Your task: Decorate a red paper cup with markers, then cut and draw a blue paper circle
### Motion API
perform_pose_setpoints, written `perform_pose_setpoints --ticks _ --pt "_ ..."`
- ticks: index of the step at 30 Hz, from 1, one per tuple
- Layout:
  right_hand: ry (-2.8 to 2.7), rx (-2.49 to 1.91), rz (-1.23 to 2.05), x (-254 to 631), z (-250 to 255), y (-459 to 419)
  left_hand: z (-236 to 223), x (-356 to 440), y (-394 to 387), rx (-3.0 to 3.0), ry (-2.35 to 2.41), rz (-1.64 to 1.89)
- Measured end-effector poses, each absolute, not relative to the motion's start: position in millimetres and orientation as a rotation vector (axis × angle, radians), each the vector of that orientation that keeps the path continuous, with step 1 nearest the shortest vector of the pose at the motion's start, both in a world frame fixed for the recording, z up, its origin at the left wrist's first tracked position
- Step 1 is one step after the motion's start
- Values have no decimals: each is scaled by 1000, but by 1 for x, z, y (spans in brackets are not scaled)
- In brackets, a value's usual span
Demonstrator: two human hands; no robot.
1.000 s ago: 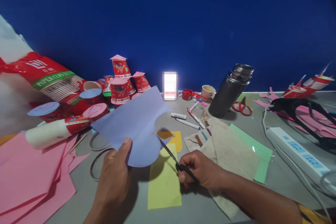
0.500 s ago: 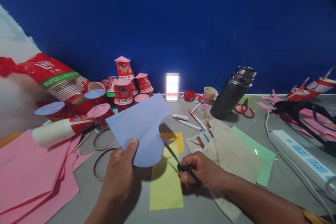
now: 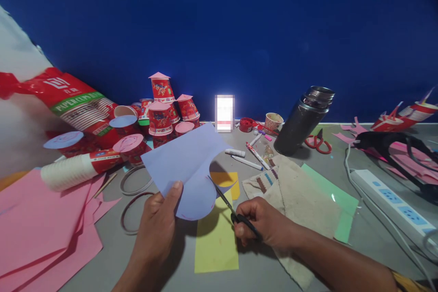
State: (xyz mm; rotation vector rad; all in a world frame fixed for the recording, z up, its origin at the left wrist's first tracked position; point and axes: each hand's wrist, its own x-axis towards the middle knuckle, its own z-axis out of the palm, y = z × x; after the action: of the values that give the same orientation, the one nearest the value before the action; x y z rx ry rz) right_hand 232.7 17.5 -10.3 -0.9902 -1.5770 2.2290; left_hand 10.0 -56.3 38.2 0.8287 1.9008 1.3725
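Observation:
My left hand [image 3: 160,219] pinches a sheet of light blue paper [image 3: 186,159] near its lower left edge, thumb on top. The paper is held above the table, with a rounded curve cut along its right side. My right hand [image 3: 258,223] grips black-handled scissors [image 3: 224,198], their blades pointing up and left at the cut edge of the paper. A thin blue strip curls beside the blades. Beneath lie a yellow sheet [image 3: 217,242] and a smaller orange piece of paper [image 3: 232,180].
Pink sheets [image 3: 37,219] and stacked paper cups [image 3: 68,172] lie left. Decorated red cups [image 3: 160,118] stand behind. Markers [image 3: 247,163], a dark flask [image 3: 301,121], red-handled scissors [image 3: 318,143], a beige cloth [image 3: 304,196], a green sheet [image 3: 345,205] and a power strip [image 3: 393,200] are on the right.
My left hand and the blue paper have shifted slightly right and down. The scissors and my right hand stay in nearly the same place.

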Motion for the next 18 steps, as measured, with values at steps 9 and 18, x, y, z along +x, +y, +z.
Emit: perform_pose_setpoints --ticks 9,18 --pt "-1519 -1027 2229 232 -12 15 32 5 -58 823 1954 1357" --pt "-1578 -1018 2235 234 -6 16 50 10 -61 961 1991 1296"
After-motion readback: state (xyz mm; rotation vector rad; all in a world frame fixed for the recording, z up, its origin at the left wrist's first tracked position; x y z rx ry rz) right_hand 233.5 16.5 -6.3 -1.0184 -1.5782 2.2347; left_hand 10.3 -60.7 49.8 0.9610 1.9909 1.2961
